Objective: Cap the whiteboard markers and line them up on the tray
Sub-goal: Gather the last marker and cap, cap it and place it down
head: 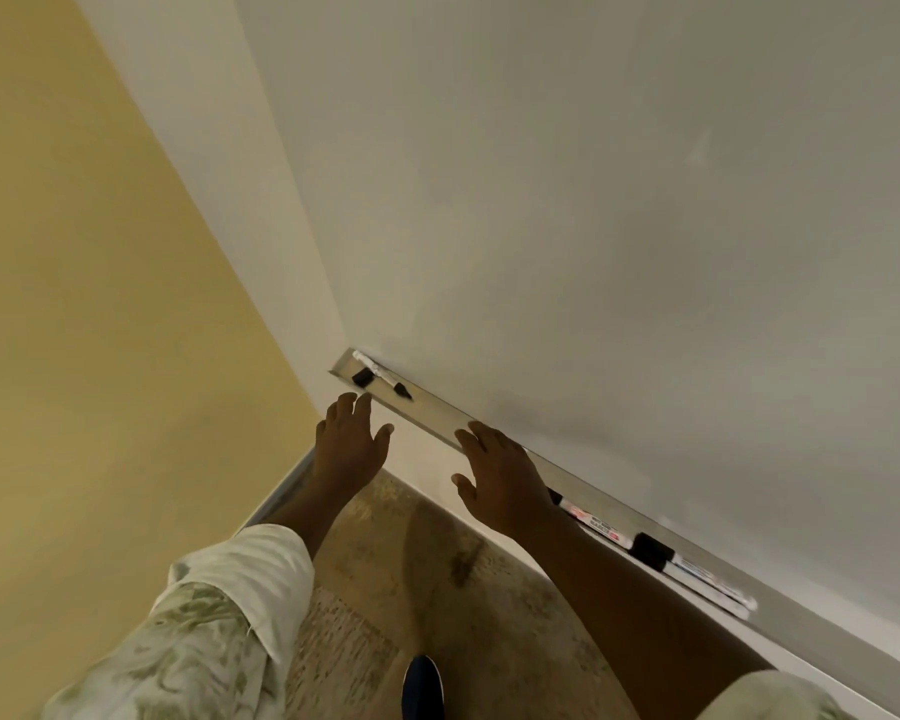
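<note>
A narrow metal tray (432, 410) runs along the bottom edge of the whiteboard (593, 226). At its left end lies an uncapped white marker (378, 373) with a dark tip, and a loose black cap (363, 377) sits beside it. My left hand (349, 441) hovers just below that end, fingers apart, holding nothing. My right hand (500, 472) rests over the tray's middle, fingers spread and empty. To its right lie a white marker with red print (593, 522), a black cap (651, 551) and another white marker (707, 582).
A yellow wall (100, 304) meets the board's wall in a corner at the left. Below are a white baseboard and speckled floor (411, 589). A dark shoe tip (422, 685) shows at the bottom.
</note>
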Motion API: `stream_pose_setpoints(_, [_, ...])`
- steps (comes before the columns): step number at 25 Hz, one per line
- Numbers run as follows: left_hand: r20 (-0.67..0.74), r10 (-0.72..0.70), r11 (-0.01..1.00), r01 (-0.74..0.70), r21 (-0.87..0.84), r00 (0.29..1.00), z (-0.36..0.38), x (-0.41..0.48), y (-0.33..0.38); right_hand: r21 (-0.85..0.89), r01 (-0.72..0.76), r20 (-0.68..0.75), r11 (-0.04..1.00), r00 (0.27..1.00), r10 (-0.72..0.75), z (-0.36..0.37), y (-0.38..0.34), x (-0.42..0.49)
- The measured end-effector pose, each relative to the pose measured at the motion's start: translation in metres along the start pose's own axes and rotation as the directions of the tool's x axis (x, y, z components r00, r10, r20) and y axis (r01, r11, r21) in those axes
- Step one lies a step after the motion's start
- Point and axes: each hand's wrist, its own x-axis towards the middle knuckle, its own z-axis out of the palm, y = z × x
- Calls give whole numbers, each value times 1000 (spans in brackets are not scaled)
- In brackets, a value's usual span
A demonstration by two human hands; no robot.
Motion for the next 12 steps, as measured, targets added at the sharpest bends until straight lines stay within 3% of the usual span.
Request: stream_pose_setpoints(12, [-103, -54, 998, 58, 32, 993, -8, 77, -9, -35, 85, 43, 996, 996, -83, 6, -44, 91])
